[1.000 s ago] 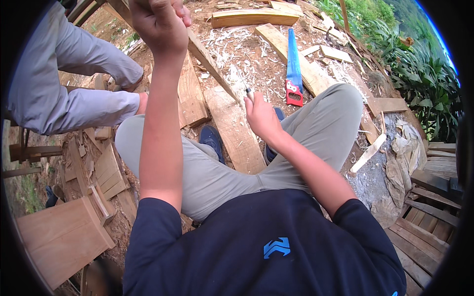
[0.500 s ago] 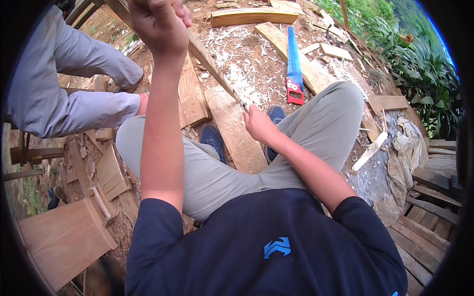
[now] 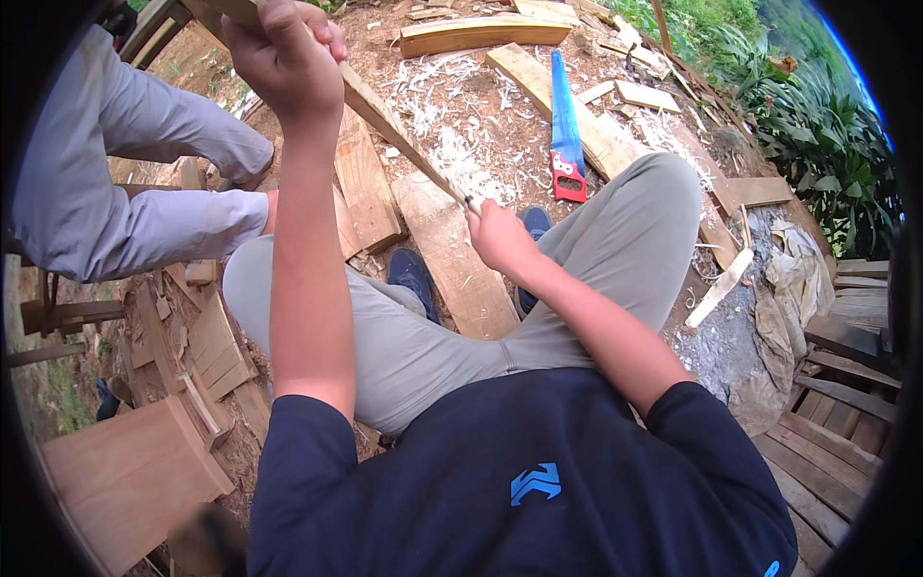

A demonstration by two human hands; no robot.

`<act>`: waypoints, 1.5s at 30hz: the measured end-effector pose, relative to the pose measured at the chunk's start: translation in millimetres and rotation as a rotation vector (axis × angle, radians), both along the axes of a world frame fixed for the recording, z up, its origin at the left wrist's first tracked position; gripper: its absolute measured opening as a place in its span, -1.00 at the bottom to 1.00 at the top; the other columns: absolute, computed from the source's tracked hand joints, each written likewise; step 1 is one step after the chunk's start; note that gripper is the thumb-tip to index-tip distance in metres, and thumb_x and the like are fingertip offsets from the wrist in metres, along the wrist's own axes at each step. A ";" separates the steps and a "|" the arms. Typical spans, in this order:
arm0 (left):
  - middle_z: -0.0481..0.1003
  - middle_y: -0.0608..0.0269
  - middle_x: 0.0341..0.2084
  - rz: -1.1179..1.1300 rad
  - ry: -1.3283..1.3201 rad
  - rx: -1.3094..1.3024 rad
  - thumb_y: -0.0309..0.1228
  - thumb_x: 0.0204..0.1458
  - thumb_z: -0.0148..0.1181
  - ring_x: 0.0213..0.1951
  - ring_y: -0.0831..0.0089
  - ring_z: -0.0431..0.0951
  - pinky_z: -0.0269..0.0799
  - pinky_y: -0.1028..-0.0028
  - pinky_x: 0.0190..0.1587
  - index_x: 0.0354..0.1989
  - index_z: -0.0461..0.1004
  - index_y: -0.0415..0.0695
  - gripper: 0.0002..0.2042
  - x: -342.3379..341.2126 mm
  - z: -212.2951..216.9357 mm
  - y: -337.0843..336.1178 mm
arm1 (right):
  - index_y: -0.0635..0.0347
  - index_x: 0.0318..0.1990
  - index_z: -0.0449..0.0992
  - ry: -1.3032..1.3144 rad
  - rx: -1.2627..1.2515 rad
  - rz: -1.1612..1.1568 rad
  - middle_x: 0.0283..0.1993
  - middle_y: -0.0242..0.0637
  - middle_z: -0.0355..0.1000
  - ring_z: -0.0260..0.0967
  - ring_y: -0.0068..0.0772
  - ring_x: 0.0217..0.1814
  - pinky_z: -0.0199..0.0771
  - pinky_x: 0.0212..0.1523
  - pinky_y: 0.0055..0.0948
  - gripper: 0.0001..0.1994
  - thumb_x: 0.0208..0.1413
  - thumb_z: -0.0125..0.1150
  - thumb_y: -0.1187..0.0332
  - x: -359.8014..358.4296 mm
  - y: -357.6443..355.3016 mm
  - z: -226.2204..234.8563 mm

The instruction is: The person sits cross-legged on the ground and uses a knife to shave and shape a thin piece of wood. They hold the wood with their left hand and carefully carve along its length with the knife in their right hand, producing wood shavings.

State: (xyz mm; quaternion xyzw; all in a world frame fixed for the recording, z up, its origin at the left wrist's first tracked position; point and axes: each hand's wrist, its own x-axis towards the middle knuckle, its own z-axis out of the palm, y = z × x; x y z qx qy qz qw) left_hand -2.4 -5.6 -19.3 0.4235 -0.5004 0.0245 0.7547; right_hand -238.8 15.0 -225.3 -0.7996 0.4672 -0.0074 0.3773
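My left hand (image 3: 288,62) is raised at the upper left, its fingers wrapped round a long, thin wooden strip (image 3: 404,137). The strip slants down to the right, between my knees. At its lower end my right hand (image 3: 500,236) is closed, with a small dark, pale-tipped piece showing at the fingers. Whether that piece is a tool or part of the strip's end I cannot make out. Beneath lies a wide plank (image 3: 457,260) between my shoes. Beyond my right knee rests a handsaw (image 3: 566,130) with a blue blade and red handle.
Wood shavings (image 3: 471,144) and offcuts litter the ground ahead. A beam (image 3: 486,37) lies at the far side, a thick board (image 3: 370,192) left of the plank. Another person's legs (image 3: 183,212) are close on my left. A wooden panel (image 3: 135,471) is at lower left, stacked slats (image 3: 827,462) at right.
My left hand has shifted slightly left and down, still gripping the strip. My right hand stays at the strip's lower end. The whole view has moved a little.
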 end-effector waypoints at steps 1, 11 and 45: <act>0.28 0.25 -0.74 -0.009 -0.014 0.024 -0.11 0.37 -0.06 -0.74 0.45 0.31 0.29 0.45 -0.65 -0.32 0.18 -0.15 -0.65 2.0 0.4 5.0 | 0.44 0.02 0.30 -0.120 -0.011 -0.064 -0.23 0.33 0.53 0.52 0.37 -0.09 0.47 -0.01 0.23 -0.63 0.37 -0.03 0.20 0.8 6.1 19.2; 0.20 0.46 -0.71 -0.002 0.122 -0.055 -0.07 0.40 -0.03 -0.74 0.70 0.18 0.17 0.64 -0.73 -0.28 0.25 -0.01 -0.70 -19.2 0.6 -1.3 | 0.36 -0.02 0.30 -0.167 -0.067 -0.122 -0.25 0.34 0.53 0.52 0.42 -0.13 0.47 -0.04 0.25 -0.67 0.38 -0.03 0.19 2.1 7.8 32.3; 0.22 0.47 -0.69 -0.476 0.414 -0.248 -0.05 0.35 0.06 -0.73 0.70 0.24 0.22 0.62 -0.72 -0.19 0.29 -0.04 -0.69 -28.0 -2.4 -13.2 | 0.41 -0.14 0.39 -0.105 -0.092 -0.077 -0.26 0.31 0.53 0.48 0.47 -0.19 0.50 -0.19 0.13 -0.63 0.38 0.01 0.15 -16.2 4.0 -61.4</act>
